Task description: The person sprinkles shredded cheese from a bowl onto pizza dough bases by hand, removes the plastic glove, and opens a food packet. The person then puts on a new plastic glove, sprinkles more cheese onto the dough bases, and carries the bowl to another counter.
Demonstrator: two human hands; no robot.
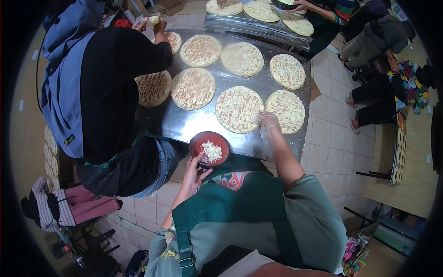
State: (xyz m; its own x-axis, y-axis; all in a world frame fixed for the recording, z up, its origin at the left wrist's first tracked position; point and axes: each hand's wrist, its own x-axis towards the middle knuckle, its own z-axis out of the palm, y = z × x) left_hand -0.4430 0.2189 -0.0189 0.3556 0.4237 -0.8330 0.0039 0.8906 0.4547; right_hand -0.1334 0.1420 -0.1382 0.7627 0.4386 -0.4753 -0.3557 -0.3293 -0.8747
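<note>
My left hand [195,171] grips the rim of a round bowl [195,144], dark outside and reddish inside, with a small heap of grated cheese [211,152] in it. The bowl is at the table's near edge, against my green apron. My right hand [268,123], in a clear plastic glove, hovers at the right edge of a cheese-topped pizza [239,109]. Its fingers look bunched together; what they hold is too small to tell. Just right of that hand lies another pizza [286,111] with grated cheese and brownish sauce lines.
Several more pizzas [193,88] lie on the metal table [184,123]. At left a person in dark clothes [124,53] leans over it, holding a pale squeeze bottle [153,21]. Another metal table [258,28] with pizzas stands beyond. People [369,99] stand at right.
</note>
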